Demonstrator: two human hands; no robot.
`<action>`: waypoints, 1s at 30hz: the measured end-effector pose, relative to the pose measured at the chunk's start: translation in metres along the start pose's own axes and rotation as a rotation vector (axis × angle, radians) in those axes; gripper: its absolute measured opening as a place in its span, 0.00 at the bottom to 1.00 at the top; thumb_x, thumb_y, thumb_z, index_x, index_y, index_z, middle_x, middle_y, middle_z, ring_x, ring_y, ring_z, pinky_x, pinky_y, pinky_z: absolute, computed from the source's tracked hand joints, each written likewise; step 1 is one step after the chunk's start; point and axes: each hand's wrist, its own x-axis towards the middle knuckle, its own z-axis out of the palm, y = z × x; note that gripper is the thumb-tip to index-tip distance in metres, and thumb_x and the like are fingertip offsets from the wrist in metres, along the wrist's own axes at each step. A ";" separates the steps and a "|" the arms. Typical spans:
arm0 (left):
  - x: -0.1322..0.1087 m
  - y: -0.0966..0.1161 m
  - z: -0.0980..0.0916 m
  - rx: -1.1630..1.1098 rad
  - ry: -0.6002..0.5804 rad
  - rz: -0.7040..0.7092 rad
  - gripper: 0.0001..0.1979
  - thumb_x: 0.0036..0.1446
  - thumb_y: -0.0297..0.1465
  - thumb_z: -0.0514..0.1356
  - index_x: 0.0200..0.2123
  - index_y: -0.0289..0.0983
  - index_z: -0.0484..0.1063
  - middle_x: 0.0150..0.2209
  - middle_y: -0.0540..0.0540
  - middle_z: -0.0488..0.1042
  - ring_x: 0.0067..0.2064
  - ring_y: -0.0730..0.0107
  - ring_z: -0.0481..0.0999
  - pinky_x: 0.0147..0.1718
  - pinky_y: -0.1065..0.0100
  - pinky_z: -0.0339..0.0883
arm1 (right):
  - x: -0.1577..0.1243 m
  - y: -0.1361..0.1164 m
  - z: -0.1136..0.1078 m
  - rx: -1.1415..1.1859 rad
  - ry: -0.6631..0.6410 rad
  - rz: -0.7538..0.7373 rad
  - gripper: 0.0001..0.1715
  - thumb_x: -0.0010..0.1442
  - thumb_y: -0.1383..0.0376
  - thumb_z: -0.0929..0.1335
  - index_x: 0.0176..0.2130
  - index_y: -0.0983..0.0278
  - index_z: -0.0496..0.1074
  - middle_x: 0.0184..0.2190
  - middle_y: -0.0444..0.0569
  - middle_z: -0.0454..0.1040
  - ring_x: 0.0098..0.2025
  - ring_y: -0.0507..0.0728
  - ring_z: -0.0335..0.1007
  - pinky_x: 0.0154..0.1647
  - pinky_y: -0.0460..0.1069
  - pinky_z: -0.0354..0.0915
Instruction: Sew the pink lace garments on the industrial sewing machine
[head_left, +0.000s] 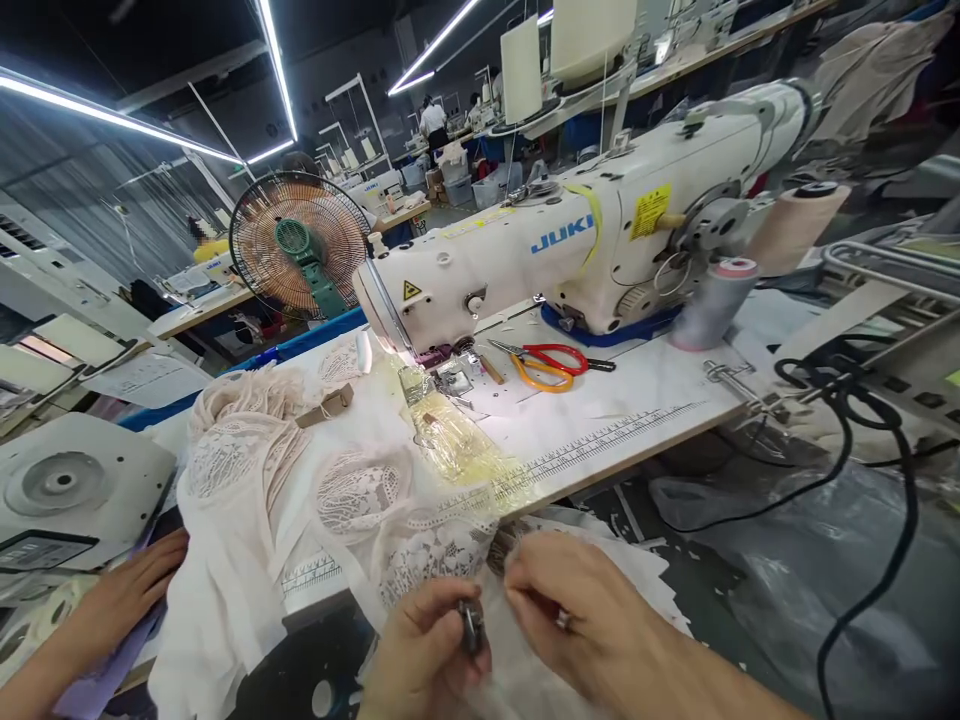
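My left hand (427,650) is closed, with a small dark metal part (471,626) that looks like a bobbin case between thumb and fingers. Just right of it, my right hand (592,610) is pinched; a shiny bit shows among its fingers, too small to make out. Both hands are low, in front of the table edge. Behind them, a pale lace bra piece (431,555) drapes over that edge. More lace cups (225,460) lie heaped at the left. A white JUKI sewing machine (495,265) stands above, its needle area beyond the lace.
Orange-and-red-handled scissors (551,368) lie by the machine base. Thread cones (712,305) stand at the right, near black cables (904,500). A co-worker's hand (112,600) rests at the left beside another machine (75,490). A fan (296,240) stands behind the table (600,440).
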 end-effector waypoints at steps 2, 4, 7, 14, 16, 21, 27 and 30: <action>-0.001 0.006 0.004 -0.057 0.072 0.024 0.12 0.46 0.34 0.69 0.34 0.37 0.74 0.28 0.50 0.72 0.23 0.80 0.71 0.20 0.80 0.60 | -0.004 -0.001 -0.002 -0.009 -0.055 0.032 0.11 0.55 0.72 0.60 0.23 0.63 0.61 0.19 0.41 0.61 0.23 0.49 0.58 0.24 0.44 0.54; -0.001 0.011 0.009 -0.126 0.098 0.031 0.11 0.44 0.32 0.70 0.31 0.38 0.72 0.29 0.51 0.72 0.22 0.82 0.70 0.20 0.81 0.58 | -0.008 -0.002 0.001 -0.031 -0.149 0.070 0.12 0.55 0.72 0.59 0.22 0.63 0.60 0.19 0.41 0.61 0.23 0.50 0.59 0.24 0.44 0.54; 0.000 0.015 0.013 -0.190 0.083 0.012 0.10 0.44 0.30 0.70 0.30 0.38 0.72 0.28 0.51 0.72 0.21 0.84 0.69 0.19 0.84 0.57 | -0.013 -0.001 0.012 -0.050 -0.214 0.091 0.13 0.56 0.72 0.57 0.21 0.63 0.59 0.20 0.43 0.64 0.23 0.50 0.60 0.24 0.45 0.55; -0.003 0.008 0.012 -0.245 -0.082 -0.041 0.07 0.49 0.31 0.67 0.31 0.37 0.73 0.26 0.50 0.72 0.20 0.86 0.70 0.17 0.87 0.54 | -0.004 0.008 0.026 -0.012 -0.171 0.200 0.13 0.56 0.69 0.56 0.20 0.62 0.55 0.19 0.42 0.61 0.22 0.51 0.59 0.24 0.45 0.54; -0.003 0.004 0.010 -0.251 -0.140 -0.064 0.07 0.50 0.32 0.67 0.32 0.38 0.73 0.26 0.49 0.73 0.20 0.85 0.70 0.16 0.86 0.54 | -0.001 0.009 0.026 0.013 -0.141 0.182 0.14 0.57 0.69 0.56 0.20 0.62 0.55 0.18 0.42 0.60 0.22 0.51 0.58 0.24 0.46 0.53; -0.001 -0.005 0.004 -0.281 -0.237 -0.092 0.07 0.51 0.32 0.66 0.33 0.38 0.72 0.28 0.48 0.73 0.21 0.83 0.72 0.16 0.86 0.54 | 0.002 0.007 0.022 0.050 -0.122 0.213 0.14 0.58 0.68 0.56 0.22 0.63 0.57 0.19 0.42 0.61 0.23 0.51 0.58 0.24 0.45 0.53; -0.004 -0.004 -0.002 -0.246 -0.183 -0.062 0.08 0.50 0.32 0.66 0.34 0.37 0.72 0.28 0.49 0.73 0.21 0.82 0.71 0.18 0.84 0.57 | 0.000 0.002 0.011 0.078 -0.021 0.164 0.13 0.58 0.69 0.57 0.22 0.62 0.57 0.18 0.41 0.59 0.22 0.50 0.57 0.22 0.44 0.53; -0.009 -0.003 0.000 -0.137 -0.070 -0.006 0.11 0.47 0.33 0.68 0.32 0.37 0.71 0.27 0.49 0.73 0.21 0.79 0.71 0.18 0.81 0.58 | -0.001 -0.006 0.001 0.090 -0.023 0.098 0.13 0.59 0.69 0.58 0.24 0.62 0.59 0.19 0.40 0.60 0.22 0.50 0.57 0.23 0.44 0.54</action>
